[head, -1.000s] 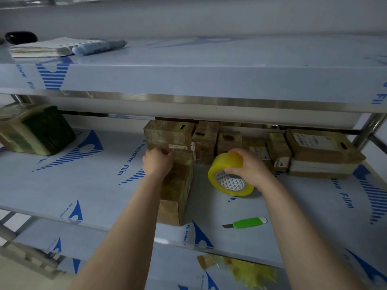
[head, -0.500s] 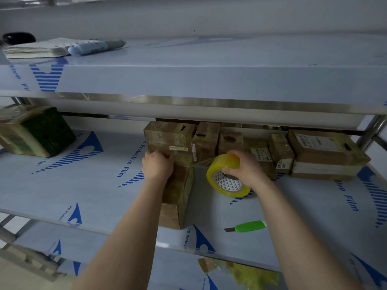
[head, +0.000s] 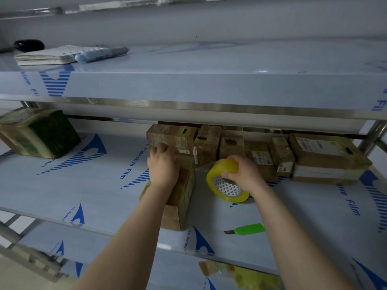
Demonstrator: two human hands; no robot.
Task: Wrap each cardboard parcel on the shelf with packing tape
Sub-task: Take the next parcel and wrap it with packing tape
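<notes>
At centre frame, the left hand (head: 164,166) lies on a long cardboard parcel (head: 181,197), fingers curled over its far end. The right hand (head: 245,173) grips a yellow packing tape roll (head: 227,196) standing on edge just right of it. The parcel's near end sits close to the middle shelf's (head: 83,185) front edge, with bare shelf at left and the upper shelf (head: 209,84) low overhead. Stacked parcels (head: 324,151) crowd the back. The held parcel is brown, partly glossy with tape.

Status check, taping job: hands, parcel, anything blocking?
Left hand grips far end of long parcel. Right hand grips yellow tape roll, just right of parcel. Green utility knife lies apart, nothing blocking.
</notes>
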